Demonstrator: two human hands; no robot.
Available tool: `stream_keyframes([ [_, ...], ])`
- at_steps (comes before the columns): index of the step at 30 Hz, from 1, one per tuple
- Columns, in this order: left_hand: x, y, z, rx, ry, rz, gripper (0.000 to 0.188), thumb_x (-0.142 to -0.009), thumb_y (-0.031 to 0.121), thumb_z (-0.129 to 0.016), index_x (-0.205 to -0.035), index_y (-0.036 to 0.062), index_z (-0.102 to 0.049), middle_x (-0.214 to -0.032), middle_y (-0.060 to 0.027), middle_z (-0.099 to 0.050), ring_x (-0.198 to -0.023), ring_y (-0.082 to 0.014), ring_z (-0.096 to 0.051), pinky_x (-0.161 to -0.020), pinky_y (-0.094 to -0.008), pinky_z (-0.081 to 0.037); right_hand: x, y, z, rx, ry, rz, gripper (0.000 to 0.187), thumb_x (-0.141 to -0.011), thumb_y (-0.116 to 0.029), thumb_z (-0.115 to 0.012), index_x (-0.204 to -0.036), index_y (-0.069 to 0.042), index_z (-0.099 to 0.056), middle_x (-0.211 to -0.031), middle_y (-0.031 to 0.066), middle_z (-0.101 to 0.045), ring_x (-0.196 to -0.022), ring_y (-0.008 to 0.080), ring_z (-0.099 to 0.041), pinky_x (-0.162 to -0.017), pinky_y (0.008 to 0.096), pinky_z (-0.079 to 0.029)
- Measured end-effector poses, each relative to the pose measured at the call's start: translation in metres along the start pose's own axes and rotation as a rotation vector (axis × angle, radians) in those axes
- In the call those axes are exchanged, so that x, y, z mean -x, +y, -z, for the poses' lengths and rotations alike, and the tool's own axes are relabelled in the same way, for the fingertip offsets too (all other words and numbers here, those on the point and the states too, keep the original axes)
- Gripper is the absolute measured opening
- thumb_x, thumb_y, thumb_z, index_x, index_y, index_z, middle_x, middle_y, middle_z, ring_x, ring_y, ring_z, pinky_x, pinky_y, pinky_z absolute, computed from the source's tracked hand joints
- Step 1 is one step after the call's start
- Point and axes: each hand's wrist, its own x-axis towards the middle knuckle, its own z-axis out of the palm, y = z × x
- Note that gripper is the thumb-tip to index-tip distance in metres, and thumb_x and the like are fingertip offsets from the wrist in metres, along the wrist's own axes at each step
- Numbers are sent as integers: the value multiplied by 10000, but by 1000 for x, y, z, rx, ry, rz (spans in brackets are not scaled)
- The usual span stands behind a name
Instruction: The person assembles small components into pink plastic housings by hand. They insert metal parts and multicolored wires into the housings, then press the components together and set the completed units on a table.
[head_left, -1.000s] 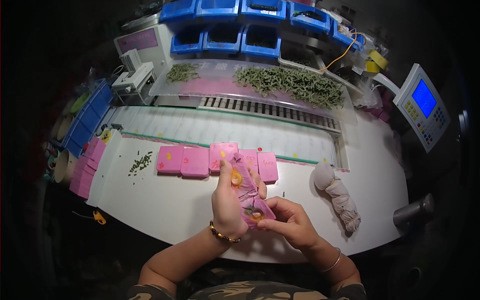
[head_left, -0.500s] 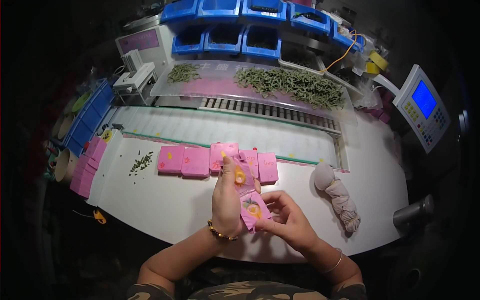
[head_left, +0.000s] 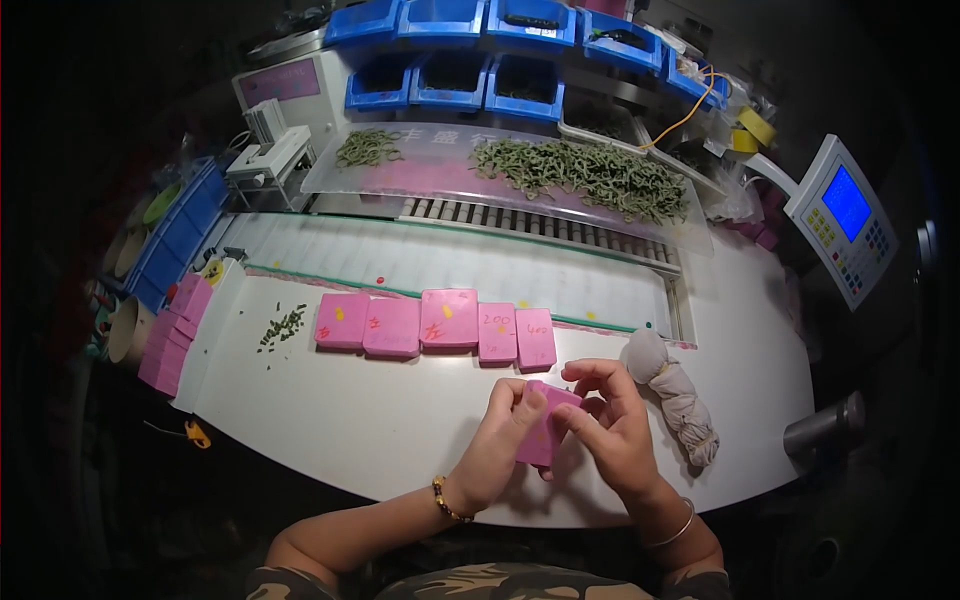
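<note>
Over the near part of the white table, my left hand (head_left: 492, 447) grips a pink rubber mould (head_left: 543, 430), thumb on its upper face. The mould is folded together into one block, so its inner faces are hidden. My right hand (head_left: 622, 437) holds the mould's right side, with the thumb against its edge and the fingers curled near its top corner. Just beyond my hands lies a row of several pink mould blocks, among them a large one (head_left: 449, 318) and a narrow one (head_left: 535, 338) at the right end.
A twisted pale cloth bundle (head_left: 678, 395) lies right of my hands. Small green bits (head_left: 283, 327) are scattered at left, near stacked pink blocks (head_left: 175, 337). Behind runs a white conveyor belt (head_left: 450, 262); beyond it, curled green pieces (head_left: 585, 175) sit on a clear sheet. A control panel (head_left: 845, 220) stands right.
The mould was spread open, showing yellowish ring shapes on two halves; now it is folded together. Both hands have shifted right, the left also lower. The belt's coloured marks have moved left.
</note>
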Motion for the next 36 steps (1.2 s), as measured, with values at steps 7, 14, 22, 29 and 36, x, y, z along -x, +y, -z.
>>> stream_keyframes([
  [7, 3, -9, 9, -228, 24, -243, 329, -1033, 302, -530, -1171, 16, -446, -1042, -84, -610, -897, -100, -611, -747, -258, -535, -3, 3, 3, -260, -104, -240, 251, -880, -82, -737, -1079, 9, -614, -953, 57, -663, -807, 95, -620, -736, 232, -515],
  [14, 2, 4, 15, -259, 70, -263, 290, -1037, 261, -538, -1188, 15, -525, -1030, -42, -636, -909, -75, -582, -813, -245, -502, -13, 6, -1, 170, -74, 113, 198, -850, -96, -765, -980, 7, -656, -875, 58, -689, -802, 83, -628, -727, 235, -497],
  [22, -10, 13, 34, -272, 236, -414, 394, -953, 220, -675, -1251, 32, -499, -1182, -67, -570, -1029, -128, -573, -841, -276, -503, -31, 17, 4, -146, 26, -140, 198, -886, -112, -739, -1013, -15, -622, -866, 34, -673, -783, 81, -605, -720, 240, -483],
  [29, -9, -1, 30, -1062, 224, -919, 511, -720, 79, -831, -1080, 39, -471, -1086, -129, -517, -996, -260, -546, -800, -341, -497, -19, 3, -20, 31, -19, 87, 287, -824, 3, -760, -1041, -3, -572, -971, 49, -591, -871, 108, -609, -755, 251, -517],
  [36, -8, -8, 41, -729, 133, -669, 504, -745, 23, -804, -1108, 47, -455, -1129, -106, -539, -1007, -196, -580, -847, -332, -507, -14, 8, -15, 129, -87, 162, 383, -784, -68, -811, -1102, -27, -602, -1004, 71, -616, -865, 117, -609, -708, 252, -503],
])
